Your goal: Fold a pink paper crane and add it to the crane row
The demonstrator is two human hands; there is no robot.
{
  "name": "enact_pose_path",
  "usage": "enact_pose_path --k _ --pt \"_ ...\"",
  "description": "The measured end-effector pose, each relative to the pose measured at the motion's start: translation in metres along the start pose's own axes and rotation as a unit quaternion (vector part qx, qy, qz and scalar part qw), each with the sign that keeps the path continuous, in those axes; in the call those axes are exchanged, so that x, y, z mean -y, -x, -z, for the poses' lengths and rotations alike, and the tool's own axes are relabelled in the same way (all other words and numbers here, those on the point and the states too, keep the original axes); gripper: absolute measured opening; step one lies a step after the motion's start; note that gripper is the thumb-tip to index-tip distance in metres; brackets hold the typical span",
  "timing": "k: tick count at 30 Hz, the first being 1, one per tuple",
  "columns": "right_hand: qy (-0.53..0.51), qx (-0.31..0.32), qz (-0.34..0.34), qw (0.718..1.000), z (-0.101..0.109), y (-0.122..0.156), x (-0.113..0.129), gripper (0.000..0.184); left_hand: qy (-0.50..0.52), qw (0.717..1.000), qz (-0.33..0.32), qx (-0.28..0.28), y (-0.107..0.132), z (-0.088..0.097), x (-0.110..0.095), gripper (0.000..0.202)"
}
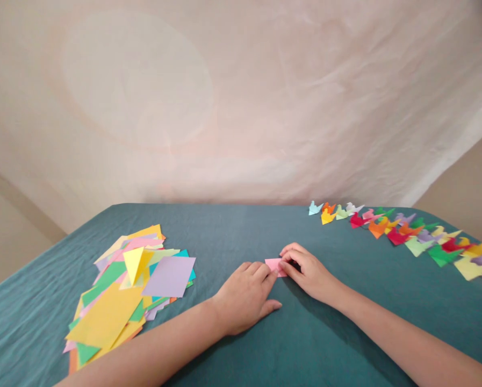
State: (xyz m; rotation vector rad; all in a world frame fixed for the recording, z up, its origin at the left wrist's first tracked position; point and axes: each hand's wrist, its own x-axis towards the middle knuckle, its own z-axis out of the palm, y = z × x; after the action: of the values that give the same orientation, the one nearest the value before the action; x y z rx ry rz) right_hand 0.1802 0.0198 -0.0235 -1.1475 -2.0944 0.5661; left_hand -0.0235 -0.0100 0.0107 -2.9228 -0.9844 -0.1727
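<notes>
A small piece of pink origami paper (271, 263) lies on the cloth between my hands, partly covered by fingers. My left hand (246, 294) rests palm down, its fingertips on the paper's left part and its thumb stretched out to the side. At the paper's right side, my right hand (310, 271) has thumb and index finger closed in a pinch on it. The folds under the fingers are hidden.
A loose heap of coloured paper squares (107, 314) spreads to the left, with a lilac sheet (169, 277) and a folded yellow piece (133, 263) on top. Rows of folded paper birds (417, 245) stand at the right. Dark green cloth (224, 231) covers the table before a pale sheet (241, 107).
</notes>
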Motion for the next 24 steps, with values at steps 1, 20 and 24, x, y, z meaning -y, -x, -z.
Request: enact_pose_path --k 1,20,24 --pt "0.002 0.003 -0.003 1.0 -0.0002 -0.0005 -0.0009 0.016 -0.002 1.0 0.0 0.002 0.0 0.0001 -0.0002 0.047" --pt "0.046 0.002 -0.023 0.999 -0.0028 -0.0038 0.0009 0.013 0.001 1.0 0.007 0.005 0.0002 -0.0007 -0.0015 0.05" --pt "0.049 -0.003 -0.022 0.999 -0.0032 -0.0036 0.0008 0.012 0.001 1.0 0.007 0.003 0.0004 -0.0017 -0.002 0.05"
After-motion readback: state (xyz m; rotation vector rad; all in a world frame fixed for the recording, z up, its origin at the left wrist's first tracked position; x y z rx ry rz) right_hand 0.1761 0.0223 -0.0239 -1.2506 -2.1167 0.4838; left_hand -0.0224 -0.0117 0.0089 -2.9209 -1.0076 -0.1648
